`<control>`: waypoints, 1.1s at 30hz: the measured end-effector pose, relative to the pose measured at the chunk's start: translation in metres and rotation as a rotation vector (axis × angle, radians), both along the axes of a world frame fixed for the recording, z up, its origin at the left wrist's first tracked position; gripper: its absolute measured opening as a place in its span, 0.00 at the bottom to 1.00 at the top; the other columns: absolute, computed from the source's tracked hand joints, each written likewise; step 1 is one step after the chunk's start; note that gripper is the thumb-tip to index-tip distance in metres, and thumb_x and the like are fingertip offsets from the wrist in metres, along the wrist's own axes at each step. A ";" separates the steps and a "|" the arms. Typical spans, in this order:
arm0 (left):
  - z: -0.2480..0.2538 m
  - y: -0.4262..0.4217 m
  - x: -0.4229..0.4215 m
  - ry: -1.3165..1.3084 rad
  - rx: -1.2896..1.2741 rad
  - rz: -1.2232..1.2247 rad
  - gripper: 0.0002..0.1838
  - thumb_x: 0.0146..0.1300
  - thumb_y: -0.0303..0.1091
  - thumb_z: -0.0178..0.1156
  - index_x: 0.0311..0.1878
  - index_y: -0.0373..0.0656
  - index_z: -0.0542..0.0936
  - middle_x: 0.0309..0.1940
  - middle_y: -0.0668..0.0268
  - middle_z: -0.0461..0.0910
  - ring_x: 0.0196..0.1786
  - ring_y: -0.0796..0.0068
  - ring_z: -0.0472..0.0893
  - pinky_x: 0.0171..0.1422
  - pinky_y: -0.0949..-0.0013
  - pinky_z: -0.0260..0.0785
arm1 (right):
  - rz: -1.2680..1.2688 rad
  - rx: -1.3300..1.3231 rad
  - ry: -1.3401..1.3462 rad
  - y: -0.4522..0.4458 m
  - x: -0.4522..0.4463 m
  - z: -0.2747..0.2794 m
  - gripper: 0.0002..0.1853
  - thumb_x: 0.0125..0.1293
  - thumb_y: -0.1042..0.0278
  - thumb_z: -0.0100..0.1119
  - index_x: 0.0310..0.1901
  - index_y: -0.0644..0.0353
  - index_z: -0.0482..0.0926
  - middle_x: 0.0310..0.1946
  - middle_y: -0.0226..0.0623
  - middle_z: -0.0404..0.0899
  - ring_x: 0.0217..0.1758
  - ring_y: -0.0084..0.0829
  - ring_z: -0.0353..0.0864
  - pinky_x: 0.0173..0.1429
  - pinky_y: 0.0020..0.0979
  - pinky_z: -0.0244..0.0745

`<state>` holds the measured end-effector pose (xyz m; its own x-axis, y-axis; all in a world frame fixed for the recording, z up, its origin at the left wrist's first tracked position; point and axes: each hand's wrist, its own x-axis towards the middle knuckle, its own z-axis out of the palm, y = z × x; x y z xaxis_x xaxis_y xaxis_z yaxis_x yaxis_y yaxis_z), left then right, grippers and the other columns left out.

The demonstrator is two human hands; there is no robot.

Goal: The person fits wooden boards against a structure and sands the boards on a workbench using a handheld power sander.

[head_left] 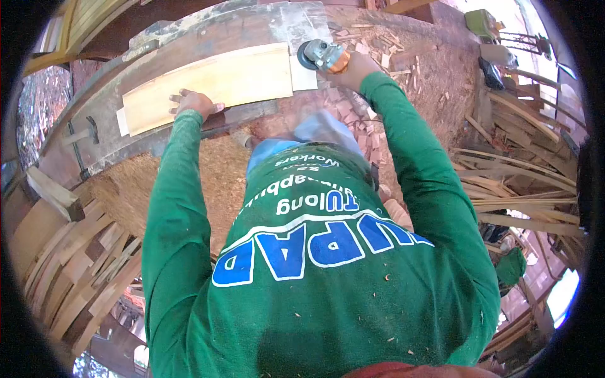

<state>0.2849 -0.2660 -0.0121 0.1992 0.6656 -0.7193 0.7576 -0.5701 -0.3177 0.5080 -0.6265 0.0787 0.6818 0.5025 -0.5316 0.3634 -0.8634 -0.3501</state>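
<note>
A pale, flat wooden board (239,75) lies along the workbench (252,31), with lighter tenon-like ends sticking out at both sides. My left hand (194,104) rests on the board's near edge toward its left part, fingers spread. In my right hand (356,70) is an angle grinder (324,55) with a grey metal head and an orange body. Its dark disc faces left, just beyond the board's right end; whether it touches the wood I cannot tell. My palm hides the rear of the grinder.
A hammer (85,133) lies at the bench's left end. Wood offcuts (368,123) and sawdust cover the floor. Stacks of wooden strips stand at the left (88,271) and right (510,183). A squared timber block (55,192) sits at the left.
</note>
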 end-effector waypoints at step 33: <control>-0.027 -0.204 0.097 -0.706 0.014 -1.072 0.38 0.72 0.41 0.53 0.82 0.43 0.58 0.79 0.46 0.59 0.84 0.35 0.51 0.77 0.17 0.43 | -1.004 0.095 -0.078 -0.229 -0.205 0.019 0.26 0.48 0.51 0.77 0.45 0.60 0.88 0.39 0.48 0.90 0.45 0.44 0.91 0.53 0.43 0.83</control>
<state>0.3818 -0.4698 -0.0390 0.9707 -0.0570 -0.2334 -0.0700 -0.9964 -0.0477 0.3033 -0.8557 0.0980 0.8438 -0.2842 -0.4552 -0.4906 -0.7523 -0.4397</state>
